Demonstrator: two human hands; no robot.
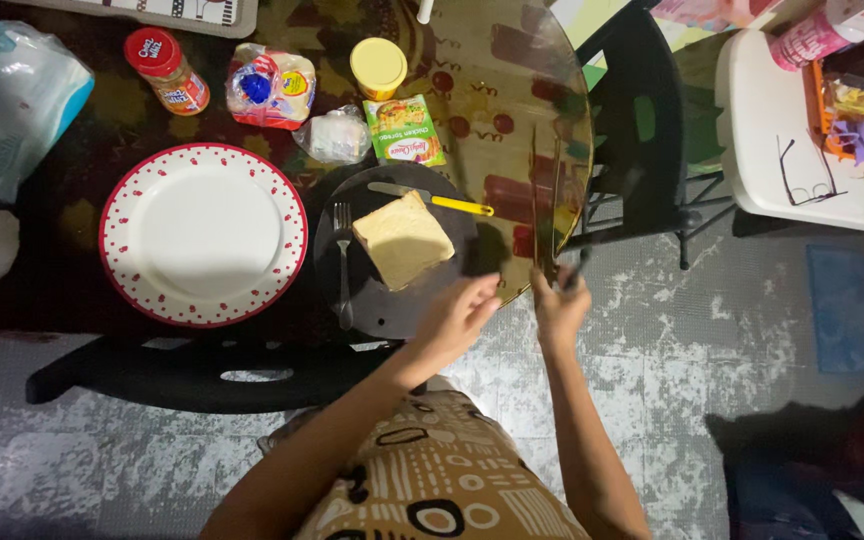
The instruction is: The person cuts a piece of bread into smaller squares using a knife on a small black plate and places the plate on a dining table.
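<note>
Hands meet the near edge of a round glass-topped table (pixel 512 90), seen from above. Left hand (pixel 460 312) rests loosely curled against the rim of a black plate (pixel 392 305), fingers closed on nothing. Right hand (pixel 559 305), just right of that plate, is closed around the lower end of long thin sticks (pixel 544 210) that rise across the glass. On the black plate lie a slice of bread (pixel 402 240), a fork (pixel 342 265) on its left side and a yellow-handled knife (pixel 432 198) along its far edge. Left of the black plate sits a white plate with a red dotted rim (pixel 203 234); beyond the black plate stand jars and packets.
</note>
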